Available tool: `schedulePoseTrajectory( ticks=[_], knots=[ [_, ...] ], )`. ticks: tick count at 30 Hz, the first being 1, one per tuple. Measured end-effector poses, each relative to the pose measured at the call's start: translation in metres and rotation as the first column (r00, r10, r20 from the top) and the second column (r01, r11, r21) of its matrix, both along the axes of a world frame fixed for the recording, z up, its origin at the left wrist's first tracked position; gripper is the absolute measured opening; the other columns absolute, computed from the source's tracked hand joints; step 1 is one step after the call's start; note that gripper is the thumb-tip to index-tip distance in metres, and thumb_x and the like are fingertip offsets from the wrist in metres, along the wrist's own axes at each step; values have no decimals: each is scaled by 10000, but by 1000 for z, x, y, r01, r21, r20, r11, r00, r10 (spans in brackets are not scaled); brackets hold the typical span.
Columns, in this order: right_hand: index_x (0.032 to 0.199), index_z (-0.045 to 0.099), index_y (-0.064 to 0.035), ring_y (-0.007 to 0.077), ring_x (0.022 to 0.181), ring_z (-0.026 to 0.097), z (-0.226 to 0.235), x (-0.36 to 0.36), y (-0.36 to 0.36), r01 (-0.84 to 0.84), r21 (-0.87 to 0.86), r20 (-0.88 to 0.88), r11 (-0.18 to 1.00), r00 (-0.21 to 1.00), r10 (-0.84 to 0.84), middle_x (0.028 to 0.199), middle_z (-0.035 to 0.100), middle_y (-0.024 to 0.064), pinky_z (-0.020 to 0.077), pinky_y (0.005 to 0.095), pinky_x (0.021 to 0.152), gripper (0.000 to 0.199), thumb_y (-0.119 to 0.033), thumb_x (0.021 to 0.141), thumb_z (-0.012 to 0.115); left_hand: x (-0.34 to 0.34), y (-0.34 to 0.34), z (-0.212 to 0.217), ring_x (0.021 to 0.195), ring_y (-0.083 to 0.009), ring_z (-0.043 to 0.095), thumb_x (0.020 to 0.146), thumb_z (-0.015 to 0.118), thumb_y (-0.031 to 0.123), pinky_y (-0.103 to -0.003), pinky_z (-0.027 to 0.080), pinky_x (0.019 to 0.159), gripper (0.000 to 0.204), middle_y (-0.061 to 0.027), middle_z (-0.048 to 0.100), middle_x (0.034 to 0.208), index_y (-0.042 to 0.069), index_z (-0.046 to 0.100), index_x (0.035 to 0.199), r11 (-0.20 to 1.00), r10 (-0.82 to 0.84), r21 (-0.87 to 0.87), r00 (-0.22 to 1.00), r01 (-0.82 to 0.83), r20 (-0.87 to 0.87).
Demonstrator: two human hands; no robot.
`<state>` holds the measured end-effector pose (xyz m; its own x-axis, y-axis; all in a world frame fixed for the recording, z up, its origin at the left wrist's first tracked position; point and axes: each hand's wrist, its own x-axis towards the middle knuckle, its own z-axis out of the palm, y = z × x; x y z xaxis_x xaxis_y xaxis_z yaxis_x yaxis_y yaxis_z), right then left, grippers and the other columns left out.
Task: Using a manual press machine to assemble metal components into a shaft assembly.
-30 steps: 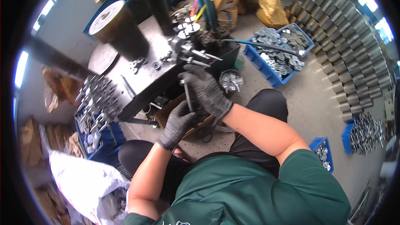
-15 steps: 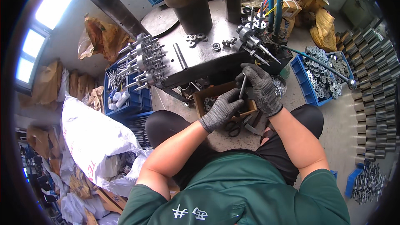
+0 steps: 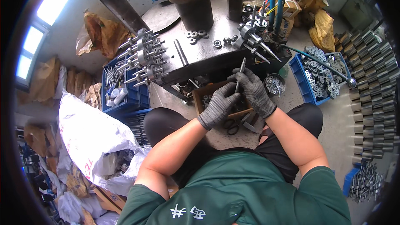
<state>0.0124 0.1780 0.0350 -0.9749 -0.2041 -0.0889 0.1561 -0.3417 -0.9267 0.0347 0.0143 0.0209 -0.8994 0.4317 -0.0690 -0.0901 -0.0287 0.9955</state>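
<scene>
A slim metal shaft (image 3: pixel 243 64) stands tilted between my two gloved hands, in front of the metal bench. My right hand (image 3: pixel 255 93) pinches it around the middle, and its upper end sticks up past the fingers. At the lower end, the fingers of my left hand (image 3: pixel 219 104) close on the same shaft. Beneath my hands is an open cardboard box (image 3: pixel 199 101) with small metal parts, partly hidden by the gloves. A pair of scissors (image 3: pixel 231 127) lies on the floor below the box.
On the bench (image 3: pixel 204 60) are a cluster of shafts with rotors (image 3: pixel 143 60), a loose rod (image 3: pixel 181 52), several bearings (image 3: pixel 196 36) and more shaft assemblies (image 3: pixel 254 41). Blue crates (image 3: pixel 306 87) flank it. A long-handled lever (image 3: pixel 316 60) reaches out right. A white sack (image 3: pixel 89 135) sits left.
The shaft's upper end has risen above my right fingers, and the shaft now stands more upright. My right hand has shifted slightly left and down, while my left hand keeps near the lower end.
</scene>
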Motion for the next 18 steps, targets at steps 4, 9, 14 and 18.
schedulePoseTrajectory(
  ticks=[4, 9, 14, 18],
  knots=[
    [1262, 583, -29, 159, 1000, 667, -9, 1, 3, -52, 27, 10, 998, 999, 52, 1073, 702, 108, 538, 300, 928, 289, -224, 1049, 579, 2, 2, -2, 1030, -126, 625, 979, 641, 116, -274, 541, 863, 427, -68, 649, 1174, -2, 541, 1376, 999, 31, 34, 1000, -31, 1],
    [1260, 572, -39, 122, 981, 640, 0, 5, 6, -93, 171, -13, 981, 995, 97, 1087, 696, 76, 522, 266, 888, 313, -273, 1052, 577, 6, 10, -4, 1043, -141, 629, 961, 629, 86, -301, 527, 915, 381, -90, 681, 1149, -19, 575, 1323, 993, 80, 77, 995, -85, 61],
    [1145, 554, -49, 199, 911, 585, -3, 15, -10, 36, 221, -288, 974, 957, 30, 959, 611, 92, 492, 371, 856, 278, -309, 1048, 545, 10, 1, -10, 1043, -178, 646, 968, 638, 79, -301, 530, 929, 365, -89, 683, 1135, -35, 582, 1310, 987, 127, -85, 988, -135, -92],
    [1142, 588, -62, 139, 938, 598, 1, 21, -12, 66, 272, -302, 960, 953, 20, 975, 645, 46, 492, 316, 868, 239, -280, 1049, 555, 11, 1, -20, 1052, -175, 646, 967, 638, 69, -299, 534, 919, 382, -90, 681, 1176, -33, 574, 1329, 994, 108, 6, 991, -108, -76]
  ],
)
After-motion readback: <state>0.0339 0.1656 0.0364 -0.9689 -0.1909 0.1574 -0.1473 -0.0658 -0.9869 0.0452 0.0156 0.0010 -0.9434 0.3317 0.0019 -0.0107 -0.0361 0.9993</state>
